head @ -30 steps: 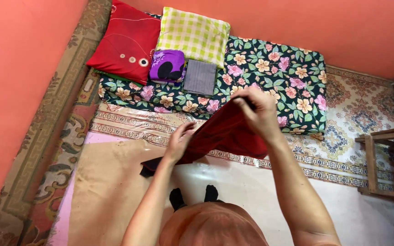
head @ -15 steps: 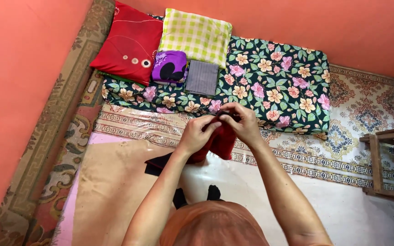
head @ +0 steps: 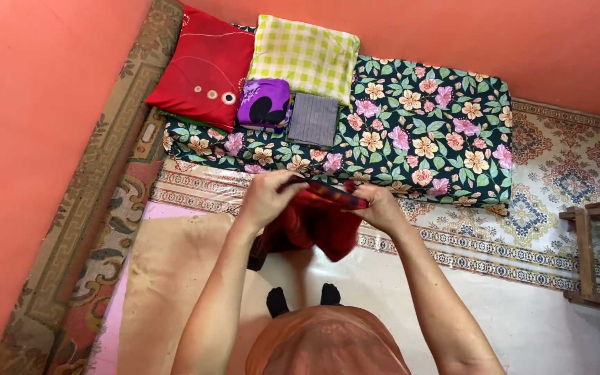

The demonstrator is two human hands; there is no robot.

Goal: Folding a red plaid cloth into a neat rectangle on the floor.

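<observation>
1. Left hand (head: pixel 265 198) and right hand (head: pixel 378 207) each have their grip clamped on the top edge of the dark red cloth (head: pixel 310 226), held mid-air above the floor mat (head: pixel 168 278)
2. Cloth hangs doubled and bunched, so folding looks partly done, not flat or put down
3. At 12 o'clock, purple folded cloth (head: pixel 264 101) and grey folded cloth (head: pixel 312 119) lie finished on the floral mattress (head: pixel 425 139)
</observation>
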